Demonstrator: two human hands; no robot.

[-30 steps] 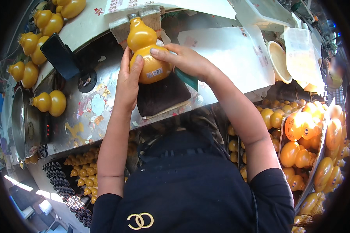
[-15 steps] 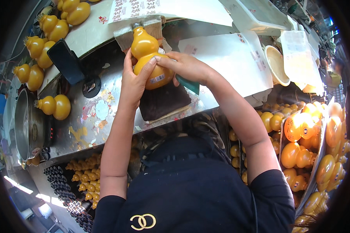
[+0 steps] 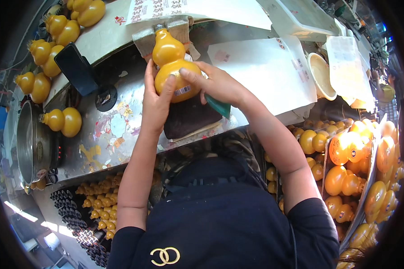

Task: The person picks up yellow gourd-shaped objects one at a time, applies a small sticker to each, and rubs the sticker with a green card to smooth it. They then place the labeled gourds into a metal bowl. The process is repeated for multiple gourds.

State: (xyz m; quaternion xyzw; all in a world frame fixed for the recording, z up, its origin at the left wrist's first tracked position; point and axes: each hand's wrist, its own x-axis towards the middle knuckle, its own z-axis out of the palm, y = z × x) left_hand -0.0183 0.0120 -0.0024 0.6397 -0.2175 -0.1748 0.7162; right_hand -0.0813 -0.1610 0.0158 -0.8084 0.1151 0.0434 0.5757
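Observation:
A glossy yellow gourd-shaped bottle (image 3: 168, 49) lies on the bench with its neck pointing away from me. It rests across a beige cloth (image 3: 181, 32) and a dark folded cloth pad (image 3: 188, 120). A small barcode label shows on its wide lower bulb. My left hand (image 3: 155, 105) cups the bottle's left side, thumb along the lower bulb. From the right, my right hand (image 3: 224, 86) steadies the same bulb, thumb on its front. A green flat scraper-like piece (image 3: 218, 107) sticks out below my right fingers, tucked in that hand.
A phone on a stand (image 3: 74, 67) and a metal pan (image 3: 28, 143) are at left, with several yellow gourd bottles (image 3: 63, 122). White label sheets (image 3: 260, 67), a cream bowl (image 3: 321, 76) and a plastic tub (image 3: 300, 20) lie right. Crates of gourds (image 3: 345, 179) stand below.
My thumbs have shifted on the lower bulb: the left has drawn down and the two are farther apart. The green piece has tilted slightly. The bottle has barely moved.

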